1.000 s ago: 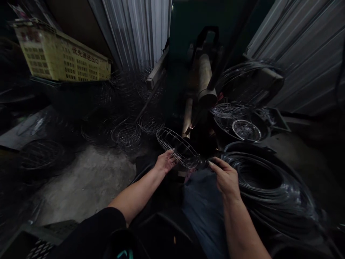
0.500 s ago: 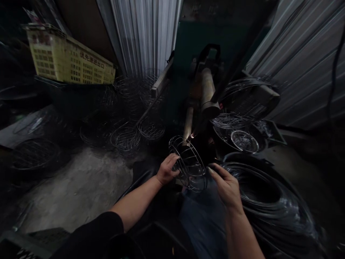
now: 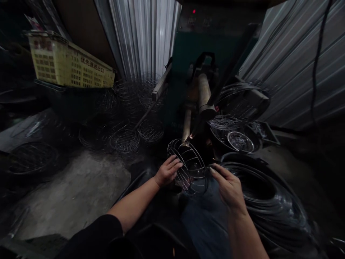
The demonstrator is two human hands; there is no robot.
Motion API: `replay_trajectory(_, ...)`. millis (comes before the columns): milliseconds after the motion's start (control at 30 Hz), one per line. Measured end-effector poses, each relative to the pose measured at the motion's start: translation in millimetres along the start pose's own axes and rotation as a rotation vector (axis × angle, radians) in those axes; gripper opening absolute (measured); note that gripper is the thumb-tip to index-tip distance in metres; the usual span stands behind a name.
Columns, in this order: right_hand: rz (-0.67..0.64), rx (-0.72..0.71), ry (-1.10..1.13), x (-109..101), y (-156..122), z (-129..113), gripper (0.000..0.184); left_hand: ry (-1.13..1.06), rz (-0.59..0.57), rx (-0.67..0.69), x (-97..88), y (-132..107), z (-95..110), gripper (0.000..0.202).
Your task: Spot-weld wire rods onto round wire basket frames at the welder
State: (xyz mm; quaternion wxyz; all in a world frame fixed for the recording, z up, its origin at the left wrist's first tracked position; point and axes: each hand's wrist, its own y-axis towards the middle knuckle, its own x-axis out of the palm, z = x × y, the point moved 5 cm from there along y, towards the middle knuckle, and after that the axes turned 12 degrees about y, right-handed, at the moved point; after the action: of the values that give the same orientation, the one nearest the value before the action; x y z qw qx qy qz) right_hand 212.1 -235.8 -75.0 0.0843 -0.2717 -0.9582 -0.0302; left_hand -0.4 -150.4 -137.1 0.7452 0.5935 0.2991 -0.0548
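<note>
Left grip [image 3: 168, 172] has its fingers and thumb closed on the near-left side of a round wire basket [image 3: 188, 168], which hangs tilted above the person's lap. Right grip [image 3: 228, 181] is at the basket's right edge, thumb and forefinger drawn close together; it is too dark to tell whether they pinch wire. Just beyond the basket's upper part is the tip of a slim metal rod [image 3: 187, 124], beside a small glowing spot [image 3: 191, 136]; whether basket and rod touch cannot be told. Above the rod, a thicker metal cylinder [image 3: 204, 91] juts from a dark green machine [image 3: 215, 43] with a red light [image 3: 194, 11]. Near the right forearm lies a large wire coil [image 3: 285, 205]. Farther left, more wire baskets [image 3: 125, 140] sit beyond the concrete floor [image 3: 81, 194], and a yellow plastic crate [image 3: 88, 72] rests on a dark bin [image 3: 72, 102].
</note>
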Motion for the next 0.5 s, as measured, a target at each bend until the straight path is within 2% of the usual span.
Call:
replay_trajectory(333,0.005,0.153,0.087,14.8,-0.1,-18.0,0.044,0.02,-0.019,0.214,-6.9,-13.0,16.9,0.033)
replay_trajectory(500,-0.048,0.223,0.086,24.1,-0.7,-17.6,0.044,0.044,-0.004,0.214,-12.3,-13.2,13.3,0.033)
